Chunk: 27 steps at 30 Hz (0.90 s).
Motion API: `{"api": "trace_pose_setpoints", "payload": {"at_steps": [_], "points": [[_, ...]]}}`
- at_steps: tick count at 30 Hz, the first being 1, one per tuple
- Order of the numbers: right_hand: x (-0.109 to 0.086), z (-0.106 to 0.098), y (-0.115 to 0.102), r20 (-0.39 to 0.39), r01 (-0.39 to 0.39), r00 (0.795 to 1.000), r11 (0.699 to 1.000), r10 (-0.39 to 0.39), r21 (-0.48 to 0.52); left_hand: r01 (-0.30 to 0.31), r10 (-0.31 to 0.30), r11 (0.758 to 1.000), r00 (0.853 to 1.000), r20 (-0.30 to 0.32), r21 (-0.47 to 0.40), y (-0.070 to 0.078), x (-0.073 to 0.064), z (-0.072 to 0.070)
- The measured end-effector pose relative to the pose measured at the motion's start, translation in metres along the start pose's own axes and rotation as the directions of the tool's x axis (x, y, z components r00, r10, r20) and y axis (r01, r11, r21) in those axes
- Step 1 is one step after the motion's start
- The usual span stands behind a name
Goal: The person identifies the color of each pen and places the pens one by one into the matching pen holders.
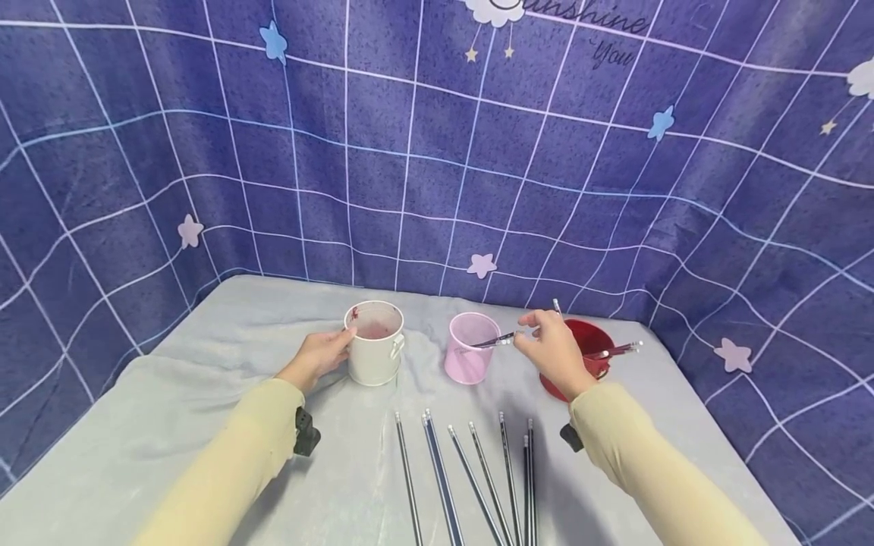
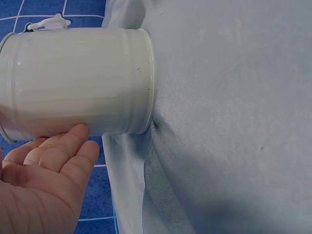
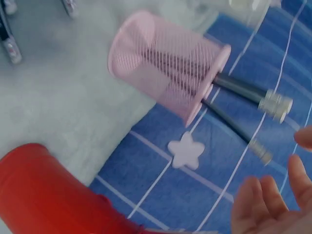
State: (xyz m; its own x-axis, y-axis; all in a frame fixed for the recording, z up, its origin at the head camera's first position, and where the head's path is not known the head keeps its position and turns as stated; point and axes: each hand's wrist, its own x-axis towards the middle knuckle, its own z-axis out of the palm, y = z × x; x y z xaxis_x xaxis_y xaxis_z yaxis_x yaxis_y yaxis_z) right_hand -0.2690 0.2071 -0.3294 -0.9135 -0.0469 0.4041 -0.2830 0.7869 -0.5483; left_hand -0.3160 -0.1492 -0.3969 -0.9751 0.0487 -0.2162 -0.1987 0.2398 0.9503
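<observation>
My left hand is at the left side of a white bucket, its thumb at the rim. In the left wrist view its fingers reach the bucket's side, palm showing. My right hand is between a pink mesh cup and a red bucket, partly covering the latter. Dark pencils with silver ferrules and pale erasers lean out of the cup's mouth. In the right wrist view a gap shows between their eraser ends and my spread fingers.
Several dark pencils lie on the grey cloth-covered table in front of the cup. Reddish pencils stick out of the red bucket. Behind the table hangs a blue curtain with grid lines and stars.
</observation>
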Motion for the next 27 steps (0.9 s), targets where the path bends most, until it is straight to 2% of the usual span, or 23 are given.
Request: {"api": "trace_pose_setpoints", "payload": {"at_steps": [5,8,11,14,21,27], "points": [[-0.021,0.007,-0.011,-0.108,0.129,0.986,0.992,-0.13,-0.014,0.001,-0.001,1.0,1.0,-0.001,-0.004,-0.001,-0.001,0.001],[-0.033,0.011,-0.018,-0.118,0.184,0.976,0.983,-0.182,0.004,-0.003,0.003,1.0,1.0,-0.004,0.004,0.0,-0.002,0.001],[-0.047,0.016,-0.024,-0.064,0.22,0.974,0.975,-0.218,0.021,-0.012,0.012,1.0,1.0,-0.005,0.008,-0.001,-0.003,0.001],[-0.061,0.021,-0.024,0.028,0.25,0.968,0.968,-0.251,0.013,-0.016,0.016,1.0,1.0,-0.003,0.005,-0.003,-0.003,0.002],[-0.082,0.036,-0.017,0.237,0.326,0.918,0.945,-0.317,0.002,-0.014,0.014,1.0,1.0,-0.001,-0.005,-0.004,-0.006,0.001],[-0.091,0.043,-0.014,0.305,0.343,0.899,0.938,-0.315,-0.044,-0.013,0.013,1.0,1.0,0.007,-0.007,-0.003,-0.009,-0.001]]}}
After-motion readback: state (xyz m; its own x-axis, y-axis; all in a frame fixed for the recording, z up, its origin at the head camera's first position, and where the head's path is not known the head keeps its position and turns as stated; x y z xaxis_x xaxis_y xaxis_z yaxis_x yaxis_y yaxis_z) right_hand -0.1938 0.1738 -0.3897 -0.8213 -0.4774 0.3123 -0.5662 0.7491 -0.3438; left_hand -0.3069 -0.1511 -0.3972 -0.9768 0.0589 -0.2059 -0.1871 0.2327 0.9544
